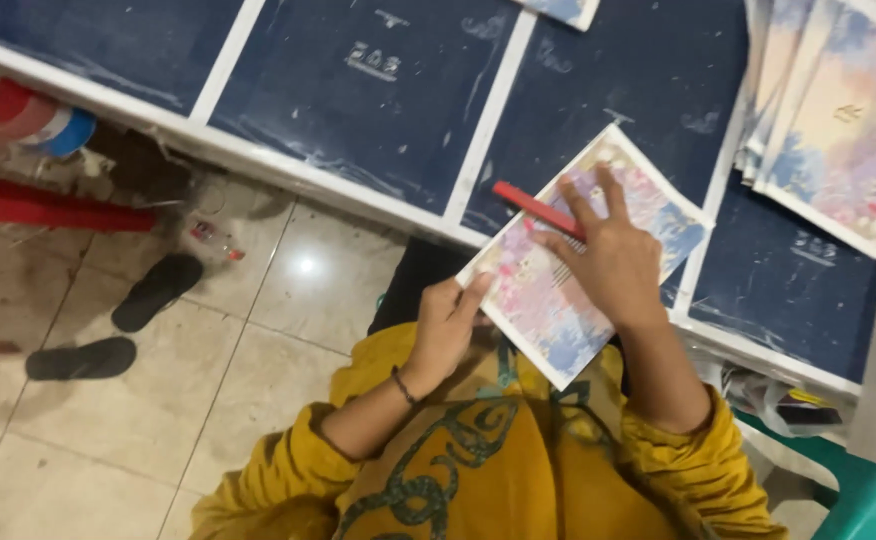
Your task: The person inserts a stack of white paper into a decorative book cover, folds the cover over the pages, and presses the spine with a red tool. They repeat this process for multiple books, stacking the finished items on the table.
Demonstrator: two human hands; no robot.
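Note:
A printed sheet [548, 310] with a pastel pink, blue and yellow pattern and a white border lies at the table's near edge. My left hand [445, 325] grips its near left corner with thumb on top. My right hand [606, 255] lies flat on the sheet, fingers spread, pressing a red flat stick-like tool [533, 208] down across its upper edge. My yellow patterned shirt fills the bottom of the view.
The table [378, 100] has dark blue panels framed by white strips. A stack of similar pastel sheets [838, 110] sits at the far right. Two black sandals [118, 320] lie on the tiled floor at left, near red stools. A green chair [858, 500] is at bottom right.

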